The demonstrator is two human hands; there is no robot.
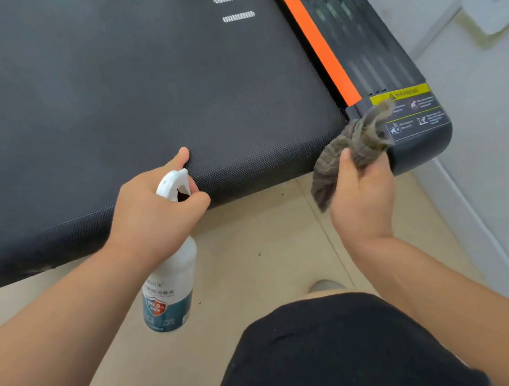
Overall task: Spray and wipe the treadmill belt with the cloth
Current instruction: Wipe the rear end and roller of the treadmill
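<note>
2 hands full: my left hand [152, 216] gripped white plastic spray bottle [171, 265], right hand [364, 197] clutched crumpled grey cloth [359, 140]; black textured belt [134, 79] wanted light mist.

A left hand [155, 213] grips a white spray bottle [170, 280] by its trigger head at the rear edge of a black treadmill belt [128, 87]. The right hand [363, 197] holds a crumpled grey cloth [353, 145] near the orange side stripe [315, 43] and a yellow warning label [404, 93], above beige floor tiles [262, 238].
</note>
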